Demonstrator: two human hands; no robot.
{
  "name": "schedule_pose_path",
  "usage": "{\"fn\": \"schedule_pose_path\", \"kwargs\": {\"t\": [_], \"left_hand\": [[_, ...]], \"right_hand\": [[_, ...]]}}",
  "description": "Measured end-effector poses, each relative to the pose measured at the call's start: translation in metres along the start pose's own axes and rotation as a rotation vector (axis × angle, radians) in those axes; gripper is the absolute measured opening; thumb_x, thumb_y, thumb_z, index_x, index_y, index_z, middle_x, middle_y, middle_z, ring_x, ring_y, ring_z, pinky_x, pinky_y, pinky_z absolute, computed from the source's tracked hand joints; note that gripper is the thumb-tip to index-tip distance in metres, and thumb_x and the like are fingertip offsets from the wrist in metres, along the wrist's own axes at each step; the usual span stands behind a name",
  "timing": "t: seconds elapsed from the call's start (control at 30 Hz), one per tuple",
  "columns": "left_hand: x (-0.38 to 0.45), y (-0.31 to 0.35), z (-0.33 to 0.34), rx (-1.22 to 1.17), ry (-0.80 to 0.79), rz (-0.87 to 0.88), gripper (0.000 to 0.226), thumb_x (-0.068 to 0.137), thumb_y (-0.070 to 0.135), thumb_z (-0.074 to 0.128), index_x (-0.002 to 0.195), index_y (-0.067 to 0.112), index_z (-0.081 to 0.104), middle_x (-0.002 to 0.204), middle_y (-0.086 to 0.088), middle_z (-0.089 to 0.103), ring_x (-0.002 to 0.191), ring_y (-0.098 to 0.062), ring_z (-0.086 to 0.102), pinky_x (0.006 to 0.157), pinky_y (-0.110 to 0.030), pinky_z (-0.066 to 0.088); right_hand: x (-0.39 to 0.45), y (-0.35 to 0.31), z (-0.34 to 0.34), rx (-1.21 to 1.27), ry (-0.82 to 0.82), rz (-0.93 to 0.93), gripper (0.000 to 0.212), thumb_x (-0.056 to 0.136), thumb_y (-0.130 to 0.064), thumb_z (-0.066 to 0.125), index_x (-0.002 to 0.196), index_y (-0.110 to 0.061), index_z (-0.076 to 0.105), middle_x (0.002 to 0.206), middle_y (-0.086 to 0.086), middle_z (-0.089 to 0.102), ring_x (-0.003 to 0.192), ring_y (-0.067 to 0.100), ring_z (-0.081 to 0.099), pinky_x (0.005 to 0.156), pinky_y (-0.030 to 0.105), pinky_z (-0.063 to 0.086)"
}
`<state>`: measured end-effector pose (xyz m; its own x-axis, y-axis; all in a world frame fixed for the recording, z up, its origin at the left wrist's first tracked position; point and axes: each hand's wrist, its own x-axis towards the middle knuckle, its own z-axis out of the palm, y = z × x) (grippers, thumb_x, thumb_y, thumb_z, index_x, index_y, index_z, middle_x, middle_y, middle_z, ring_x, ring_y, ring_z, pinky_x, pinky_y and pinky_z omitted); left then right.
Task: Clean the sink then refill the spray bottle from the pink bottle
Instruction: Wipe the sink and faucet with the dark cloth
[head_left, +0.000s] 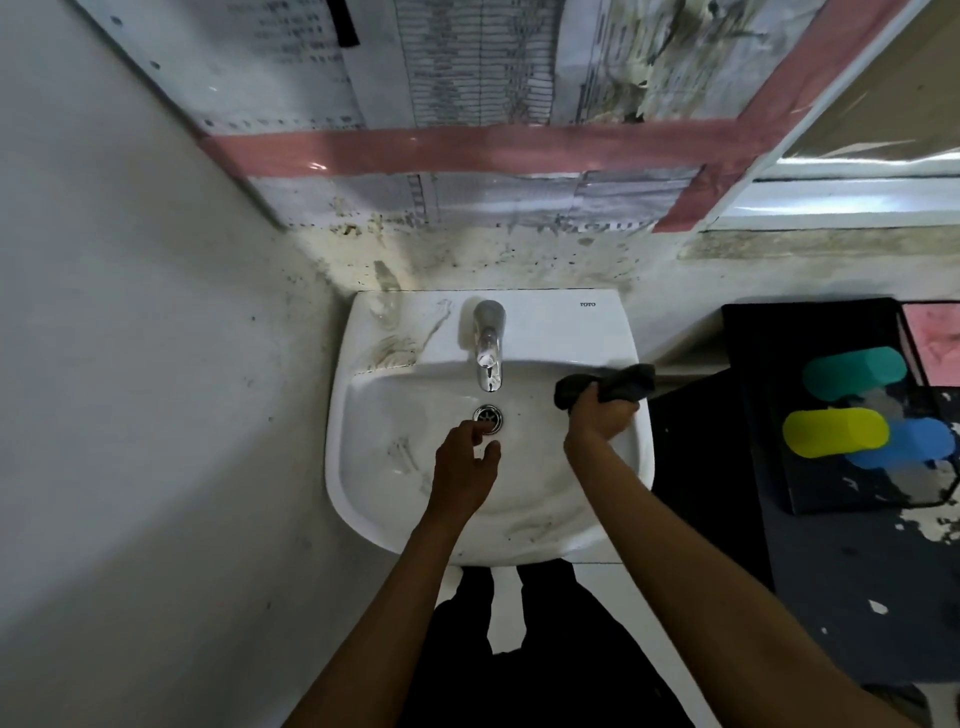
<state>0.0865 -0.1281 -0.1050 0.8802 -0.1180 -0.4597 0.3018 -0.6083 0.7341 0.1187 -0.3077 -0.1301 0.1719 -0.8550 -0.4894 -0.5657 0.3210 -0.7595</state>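
Head view: the sink-cleaning step is in hand. A dark cloth (613, 387) is gripped in the right hand (602, 421) at the sink (363, 499) rim, centre-right. The left hand (465, 467) hangs loosely curled, empty, below the drain (487, 414). Streaks at lower centre call for wiping next. Neither bottle is identifiable, possibly blurred at right.

I see the sink (363, 483) under both hands. The drain (487, 414) sits just past my left hand's (464, 475) fingertips, the tap (489, 345) behind it. The cloth (618, 387) sticks out past my right hand's (602, 418) fingers, over the sink's right rim.
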Motion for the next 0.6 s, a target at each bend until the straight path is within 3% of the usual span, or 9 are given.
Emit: {"fn": "schedule_pose_path", "kwargs": {"t": [0.17, 0.33, 0.47, 0.6], "left_hand": [[0.0, -0.016, -0.011, -0.004, 0.02, -0.004, 0.025, 0.095, 0.015, 0.063, 0.12, 0.012, 0.063, 0.124, -0.006, 0.062, 0.113, -0.012, 0.057, 0.07, 0.003, 0.039], [0.006, -0.025, -0.017, -0.004, 0.03, -0.027, 0.024, 0.095, 0.015, 0.063, 0.119, 0.013, 0.063, 0.124, -0.005, 0.063, 0.112, -0.01, 0.058, 0.072, 0.003, 0.039], [0.01, -0.021, -0.012, 0.002, 0.011, -0.03, 0.023, 0.095, 0.015, 0.063, 0.118, 0.014, 0.064, 0.124, -0.005, 0.063, 0.112, -0.01, 0.057, 0.071, 0.007, 0.036], [0.01, -0.016, -0.006, 0.011, -0.03, -0.025, 0.025, 0.096, 0.02, 0.062, 0.121, 0.017, 0.063, 0.126, -0.002, 0.063, 0.116, -0.01, 0.057, 0.073, 0.001, 0.038]], "right_hand": [[0.006, -0.016, 0.029, -0.034, -0.048, 0.1, 0.056, 0.094, -0.001, 0.06, 0.146, 0.004, 0.04, 0.147, 0.021, 0.05, 0.137, 0.036, 0.049, 0.116, 0.042, 0.039], [-0.01, -0.003, 0.037, -0.215, -0.186, 0.013, 0.051, 0.092, -0.003, 0.064, 0.14, 0.005, 0.048, 0.139, 0.024, 0.056, 0.129, 0.038, 0.055, 0.111, 0.044, 0.043], [-0.028, 0.003, 0.04, -0.383, -0.385, -0.085, 0.039, 0.09, -0.009, 0.068, 0.126, 0.004, 0.06, 0.123, 0.024, 0.066, 0.116, 0.037, 0.063, 0.098, 0.041, 0.051], [-0.046, 0.001, 0.04, -0.414, -0.617, -0.247, 0.038, 0.086, -0.012, 0.077, 0.12, 0.002, 0.066, 0.116, 0.021, 0.072, 0.11, 0.033, 0.067, 0.095, 0.041, 0.054]]}}
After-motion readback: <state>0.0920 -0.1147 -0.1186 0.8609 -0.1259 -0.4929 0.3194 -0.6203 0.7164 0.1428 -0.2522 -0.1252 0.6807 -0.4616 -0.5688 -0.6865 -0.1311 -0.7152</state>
